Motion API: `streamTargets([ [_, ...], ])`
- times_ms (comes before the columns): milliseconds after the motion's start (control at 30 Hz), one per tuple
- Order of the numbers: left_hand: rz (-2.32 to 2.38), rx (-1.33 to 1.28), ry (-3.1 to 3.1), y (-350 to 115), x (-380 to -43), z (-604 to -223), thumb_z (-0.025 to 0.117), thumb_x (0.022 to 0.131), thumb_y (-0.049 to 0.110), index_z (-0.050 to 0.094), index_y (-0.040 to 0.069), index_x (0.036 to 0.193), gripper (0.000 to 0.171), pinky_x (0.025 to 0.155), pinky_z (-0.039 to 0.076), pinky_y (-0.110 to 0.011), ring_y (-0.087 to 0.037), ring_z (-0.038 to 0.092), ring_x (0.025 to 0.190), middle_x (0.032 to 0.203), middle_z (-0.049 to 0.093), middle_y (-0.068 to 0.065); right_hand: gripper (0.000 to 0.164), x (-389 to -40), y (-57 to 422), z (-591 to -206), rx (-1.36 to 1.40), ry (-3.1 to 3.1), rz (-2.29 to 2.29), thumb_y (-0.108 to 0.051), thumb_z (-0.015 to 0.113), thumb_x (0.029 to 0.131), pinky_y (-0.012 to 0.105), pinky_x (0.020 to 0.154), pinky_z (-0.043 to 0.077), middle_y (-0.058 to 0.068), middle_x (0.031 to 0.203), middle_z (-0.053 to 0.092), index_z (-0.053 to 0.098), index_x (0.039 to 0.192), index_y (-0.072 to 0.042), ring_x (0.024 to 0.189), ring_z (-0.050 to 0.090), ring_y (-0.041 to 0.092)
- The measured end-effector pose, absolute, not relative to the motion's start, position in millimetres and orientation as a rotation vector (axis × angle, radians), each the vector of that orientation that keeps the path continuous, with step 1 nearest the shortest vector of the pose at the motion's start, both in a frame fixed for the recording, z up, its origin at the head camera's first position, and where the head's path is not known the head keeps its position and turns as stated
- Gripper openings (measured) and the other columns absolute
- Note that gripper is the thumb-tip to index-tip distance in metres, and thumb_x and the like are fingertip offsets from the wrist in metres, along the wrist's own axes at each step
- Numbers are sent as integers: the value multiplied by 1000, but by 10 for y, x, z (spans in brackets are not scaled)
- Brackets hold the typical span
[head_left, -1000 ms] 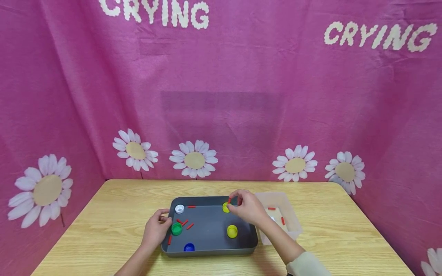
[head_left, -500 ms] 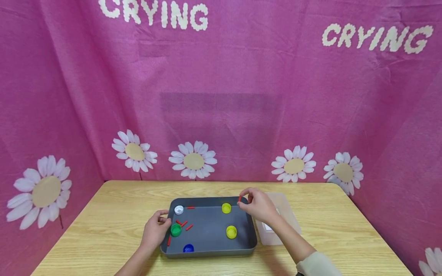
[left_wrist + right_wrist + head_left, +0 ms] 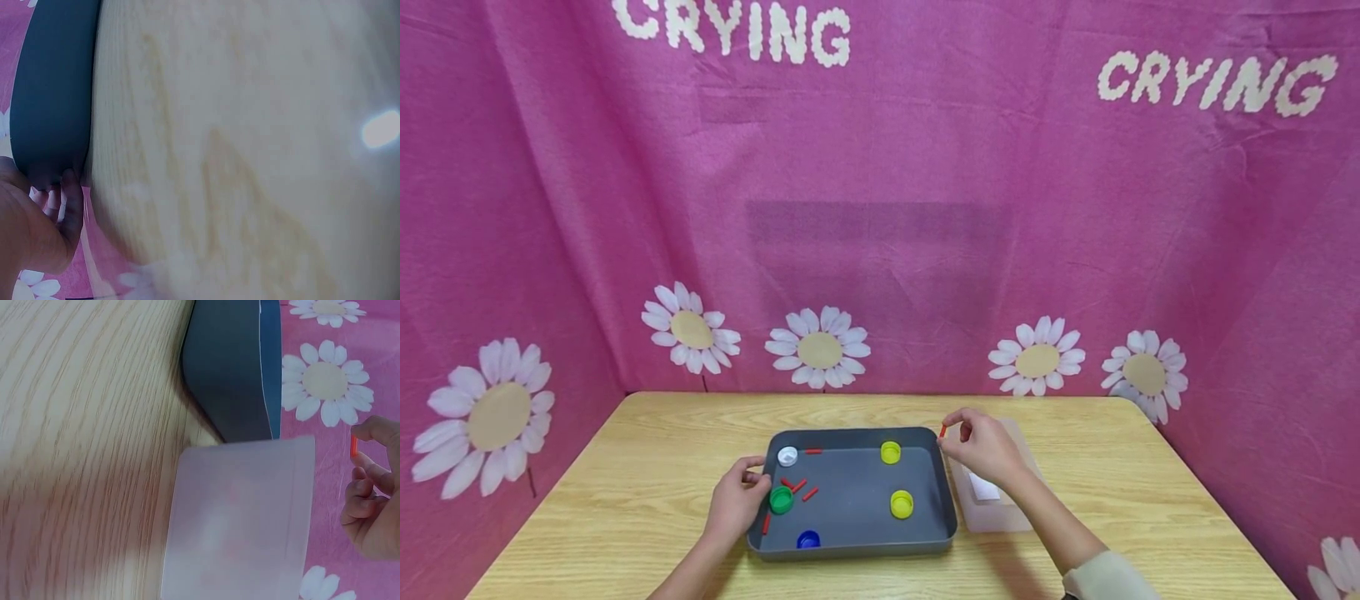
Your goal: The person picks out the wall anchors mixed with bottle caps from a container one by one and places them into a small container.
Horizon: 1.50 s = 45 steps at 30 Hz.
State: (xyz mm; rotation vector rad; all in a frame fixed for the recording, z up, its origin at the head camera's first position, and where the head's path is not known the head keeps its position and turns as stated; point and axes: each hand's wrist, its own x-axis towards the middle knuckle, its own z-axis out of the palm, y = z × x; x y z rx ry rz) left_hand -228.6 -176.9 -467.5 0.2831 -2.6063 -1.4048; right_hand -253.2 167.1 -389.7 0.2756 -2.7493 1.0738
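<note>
My right hand (image 3: 981, 450) pinches a small red stick (image 3: 354, 445) upright between thumb and forefinger, above the translucent plastic box (image 3: 1000, 522) near the tray's right rim. At the left end of the dark grey tray (image 3: 853, 551), my left hand (image 3: 737, 498) grips the wall; its fingertips meet the tray's end in the left wrist view. Inside the tray lie a white bottle cap (image 3: 787, 456), a green cap (image 3: 781, 500), a blue cap (image 3: 808, 540) and two yellow caps, one at the back (image 3: 891, 452). Several red sticks, one by the back wall (image 3: 813, 451), lie loose around the left caps.
The wooden table (image 3: 1120, 500) carries the tray and, against its right side, the box. A white paper (image 3: 983, 487) shows in the box, partly hidden by my right forearm. A pink curtain (image 3: 880, 250) with daisies closes off the back and sides.
My right hand has moved right with the red stick, from over the back yellow cap, past the tray's rim, to over the box. The left hand keeps its place on the tray.
</note>
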Motion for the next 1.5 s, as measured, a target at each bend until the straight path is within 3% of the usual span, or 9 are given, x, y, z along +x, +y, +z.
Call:
streamTargets([
  [1500,-1399,273,-2601,-1784,-2297,-4699,58,85,12,58,-1,117,35,65,44,-27,-21,59,80,87,62,-12,28,-2591,2271,-4162,107,-2787,1082,-19,69,80,25,51,33,1,66,44,64,102,-3,56,39,11],
])
